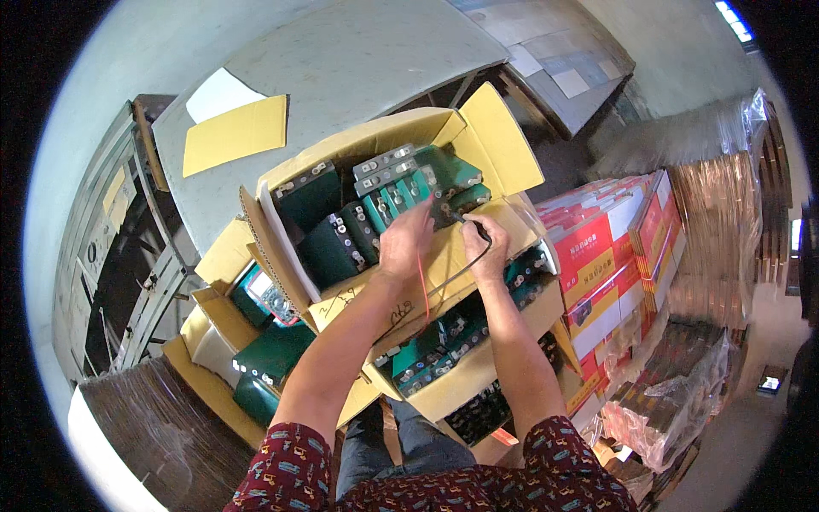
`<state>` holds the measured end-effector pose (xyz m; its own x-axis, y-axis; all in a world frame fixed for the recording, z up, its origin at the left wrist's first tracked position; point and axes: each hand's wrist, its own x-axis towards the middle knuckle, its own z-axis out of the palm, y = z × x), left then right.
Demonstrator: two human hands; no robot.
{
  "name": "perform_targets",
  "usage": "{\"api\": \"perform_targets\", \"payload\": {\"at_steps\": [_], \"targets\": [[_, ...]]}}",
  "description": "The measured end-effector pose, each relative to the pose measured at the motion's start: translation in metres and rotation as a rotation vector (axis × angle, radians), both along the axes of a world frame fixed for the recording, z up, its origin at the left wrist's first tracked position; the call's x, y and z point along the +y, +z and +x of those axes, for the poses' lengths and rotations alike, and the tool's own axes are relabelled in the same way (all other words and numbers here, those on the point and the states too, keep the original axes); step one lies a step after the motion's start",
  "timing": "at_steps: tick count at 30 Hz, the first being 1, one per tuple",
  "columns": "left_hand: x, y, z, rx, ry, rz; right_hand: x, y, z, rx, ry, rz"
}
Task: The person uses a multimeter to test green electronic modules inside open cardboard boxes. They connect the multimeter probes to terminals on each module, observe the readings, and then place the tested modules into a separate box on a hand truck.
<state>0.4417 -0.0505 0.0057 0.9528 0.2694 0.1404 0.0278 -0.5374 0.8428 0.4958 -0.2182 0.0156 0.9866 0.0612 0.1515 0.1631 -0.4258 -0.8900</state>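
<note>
An open yellow cardboard box (375, 128) holds several dark green blocks with metal terminals (337, 247), which look like battery cells. Over its near side, my left hand (405, 243) is closed on a red test probe, mostly hidden by the fingers; its red lead (423, 290) hangs down beside the wrist. To its right, my right hand (486, 246) pinches a black test probe (457, 218), pointing toward the terminals, with a dark lead (456, 275) trailing below. Whether either tip touches metal is too small to tell. A multimeter (275, 299) rests left of the box.
Nearer me, a second open box (461, 388) contains more green blocks. Other green blocks (269, 354) lie in a carton at left. Red, white and yellow cartons (597, 256) are stacked at right. Behind, a grey table (341, 64) bears a yellow cardboard sheet (235, 136).
</note>
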Motion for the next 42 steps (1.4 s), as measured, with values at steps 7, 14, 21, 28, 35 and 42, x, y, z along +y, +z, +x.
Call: {"api": "perform_targets", "payload": {"at_steps": [7,14,21,28,35,42], "targets": [[-0.008,-0.007,0.014,-0.03,0.066,0.041,0.0,0.003,-0.003,0.042,0.025,0.05],[-0.01,-0.009,0.016,0.003,0.067,0.077,-0.001,0.01,0.001,0.106,0.019,-0.013],[-0.008,-0.013,0.012,0.052,-0.008,0.072,-0.024,-0.017,0.008,-0.028,0.125,-0.033],[-0.012,-0.01,0.008,0.043,0.073,0.145,-0.011,-0.007,0.002,0.156,0.045,0.002],[-0.017,-0.013,0.012,0.014,0.095,0.181,-0.01,-0.004,0.006,0.145,0.041,0.013],[-0.013,-0.012,0.006,0.032,0.092,0.201,-0.007,-0.002,0.001,0.155,0.045,-0.013]]}}
